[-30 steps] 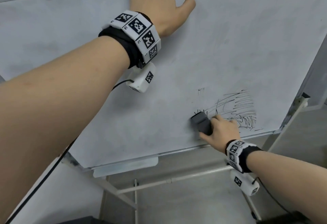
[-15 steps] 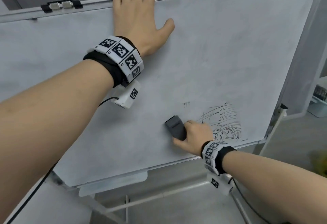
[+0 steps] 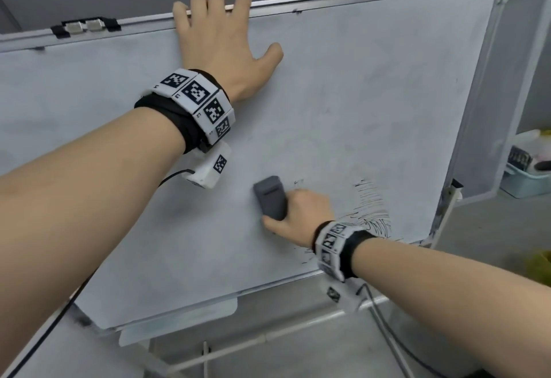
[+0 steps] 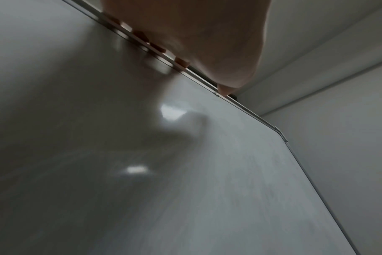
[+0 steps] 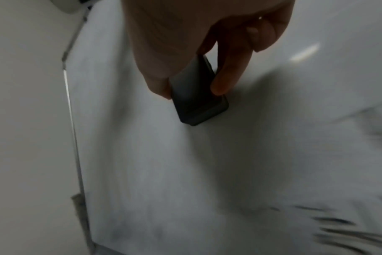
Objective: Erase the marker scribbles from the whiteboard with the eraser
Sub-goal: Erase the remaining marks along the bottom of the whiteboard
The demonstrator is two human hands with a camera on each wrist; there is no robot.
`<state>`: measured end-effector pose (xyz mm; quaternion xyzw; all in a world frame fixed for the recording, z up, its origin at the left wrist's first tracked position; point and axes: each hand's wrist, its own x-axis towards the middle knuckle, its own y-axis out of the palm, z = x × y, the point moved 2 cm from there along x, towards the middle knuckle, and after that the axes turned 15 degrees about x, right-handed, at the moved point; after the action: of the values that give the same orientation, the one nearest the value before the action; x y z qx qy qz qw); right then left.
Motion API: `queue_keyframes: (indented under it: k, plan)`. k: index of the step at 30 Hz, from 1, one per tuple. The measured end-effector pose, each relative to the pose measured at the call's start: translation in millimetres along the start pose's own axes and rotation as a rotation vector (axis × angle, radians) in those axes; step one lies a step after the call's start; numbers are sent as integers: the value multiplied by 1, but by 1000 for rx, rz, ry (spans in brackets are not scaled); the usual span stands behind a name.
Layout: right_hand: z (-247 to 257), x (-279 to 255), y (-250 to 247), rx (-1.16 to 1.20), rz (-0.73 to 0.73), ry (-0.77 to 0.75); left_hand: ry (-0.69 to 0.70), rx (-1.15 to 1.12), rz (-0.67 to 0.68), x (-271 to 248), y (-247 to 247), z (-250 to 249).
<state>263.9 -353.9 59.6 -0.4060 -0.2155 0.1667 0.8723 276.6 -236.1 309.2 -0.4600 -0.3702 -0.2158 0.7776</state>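
A tilted whiteboard fills the head view. Black marker scribbles sit near its lower right edge, partly behind my right wrist. My right hand grips a dark grey eraser flat against the board, left of the scribbles. The right wrist view shows the eraser pinched between thumb and fingers, with blurred scribbles at lower right. My left hand lies on the upper board, its fingers curled over the top frame. In the left wrist view, the fingertips hook that edge.
A black and silver clip sits on the top frame at left. A pen tray runs under the bottom edge, above the stand's metal bars. A light blue bin with items stands on the floor at right.
My right hand has slid the eraser left, away from the scribbles. The scribble patch is narrower on its left side. The view has tilted up, and my left hand stays on the top edge.
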Motion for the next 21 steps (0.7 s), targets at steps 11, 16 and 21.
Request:
queue_keyframes:
  k: [11,16,21]
  plan:
    - [-138,-25,-106,105,-252,370,-36,-9,7,2,-2,-5]
    - [-114,-17,-77,76,-252,287,-77,26,5,2,0,-6]
    - [-27,-12,4,26,24,67,-56,60,-5,4,0,-10]
